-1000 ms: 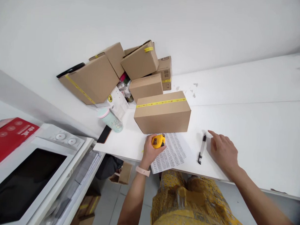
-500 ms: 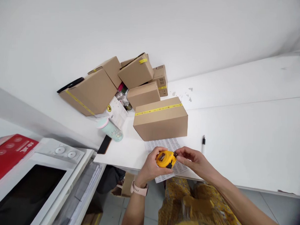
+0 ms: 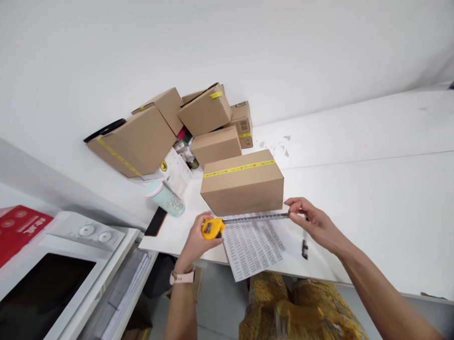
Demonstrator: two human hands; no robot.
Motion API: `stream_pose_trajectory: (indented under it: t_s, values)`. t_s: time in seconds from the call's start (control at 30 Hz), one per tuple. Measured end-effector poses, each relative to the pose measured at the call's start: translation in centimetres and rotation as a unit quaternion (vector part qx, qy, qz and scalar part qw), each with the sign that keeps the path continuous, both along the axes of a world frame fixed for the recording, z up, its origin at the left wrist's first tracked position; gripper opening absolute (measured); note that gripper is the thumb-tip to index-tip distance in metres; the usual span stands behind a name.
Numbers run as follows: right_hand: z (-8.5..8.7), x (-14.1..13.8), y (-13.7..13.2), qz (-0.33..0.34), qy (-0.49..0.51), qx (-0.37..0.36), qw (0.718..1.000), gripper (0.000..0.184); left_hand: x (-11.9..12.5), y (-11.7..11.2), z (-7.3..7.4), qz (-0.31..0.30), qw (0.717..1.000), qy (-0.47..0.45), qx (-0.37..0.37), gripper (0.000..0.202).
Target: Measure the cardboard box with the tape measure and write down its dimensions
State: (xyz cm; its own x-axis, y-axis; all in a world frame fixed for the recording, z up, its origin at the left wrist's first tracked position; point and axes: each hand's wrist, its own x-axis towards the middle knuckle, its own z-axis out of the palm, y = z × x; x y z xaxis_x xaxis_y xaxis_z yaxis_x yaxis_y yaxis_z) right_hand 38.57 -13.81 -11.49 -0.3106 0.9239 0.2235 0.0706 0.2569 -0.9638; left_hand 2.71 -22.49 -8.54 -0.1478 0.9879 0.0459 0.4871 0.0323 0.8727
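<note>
My left hand (image 3: 198, 240) is closed around a yellow tape measure (image 3: 211, 228). From its case the metal blade (image 3: 257, 218) stretches to the right, and my right hand (image 3: 310, 221) pinches the blade's end. The blade runs along the near side of a cardboard box (image 3: 244, 193) sealed with yellow tape; whether it touches the box I cannot tell. Beneath the blade lies a printed sheet (image 3: 251, 251) of small text, its lower corner over the table's front edge. Below my right hand is a pen (image 3: 305, 248), partly hidden.
Several more cardboard boxes (image 3: 205, 111) are stacked against the wall at the back left. A mint-green tumbler (image 3: 166, 200) lies on papers beside a dark flat object (image 3: 156, 222). A microwave (image 3: 37, 287) with a red box (image 3: 13, 241) stands at the left. The white table (image 3: 378, 221) extends rightward.
My hands have moved apart, left hand leftward and right hand rightward and up. The tape blade is now drawn out between them, and more of the printed sheet shows.
</note>
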Motion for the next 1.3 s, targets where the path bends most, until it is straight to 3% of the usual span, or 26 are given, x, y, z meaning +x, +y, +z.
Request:
stream_pose_trajectory:
  t_s: [0.17, 0.33, 0.43, 0.53, 0.63, 0.7, 0.77, 0.83, 1.07, 1.3]
  values:
    - [-0.8, 0.7, 2.8, -0.01, 0.039, -0.053, 0.998, 0.046, -3.5, 1.7, 0.8, 0.021, 0.999, -0.028, -0.001, 0.057]
    - [-1.0, -0.7, 3.8, -0.015, 0.112, -0.081, 0.99, 0.048, -3.4, 4.0, 1.0, 0.019, 0.997, -0.078, 0.006, 0.062]
    - [0.0, -1.1, 3.7, -0.031, 0.121, -0.076, 0.989, 0.047, -3.0, 4.7, 1.8, 0.01, 0.996, -0.086, 0.008, 0.055]
    - [2.7, -1.0, 3.7, -0.054, 0.128, -0.052, 0.989, 0.048, -2.6, 4.9, 4.2, 0.007, 0.996, -0.089, 0.025, 0.051]
    - [6.3, -0.6, 4.0, -0.117, 0.105, -0.03, 0.987, 0.051, -2.0, 4.9, 7.9, 0.008, 0.997, -0.076, 0.034, 0.047]
    - [8.3, -0.3, 4.4, -0.161, 0.07, -0.029, 0.984, 0.05, -1.5, 5.2, 10.1, 0.0, 0.998, -0.066, 0.013, 0.044]
    - [9.3, -0.1, 4.9, -0.18, 0.041, -0.043, 0.982, 0.048, -1.2, 5.8, 11.3, -0.015, 0.998, -0.061, -0.021, 0.043]
    - [9.2, 0.0, 5.5, -0.17, 0.024, -0.068, 0.983, 0.045, -1.2, 6.5, 11.3, -0.028, 0.996, -0.059, -0.057, 0.043]
    - [6.5, -0.1, 7.4, -0.142, 0.004, -0.154, 0.978, 0.033, -1.6, 8.5, 8.8, -0.048, 0.988, -0.059, -0.132, 0.043]
    - [5.5, 0.3, 8.2, -0.128, -0.001, -0.188, 0.974, 0.028, -1.5, 9.7, 10.1, -0.078, 0.983, -0.043, -0.162, 0.044]
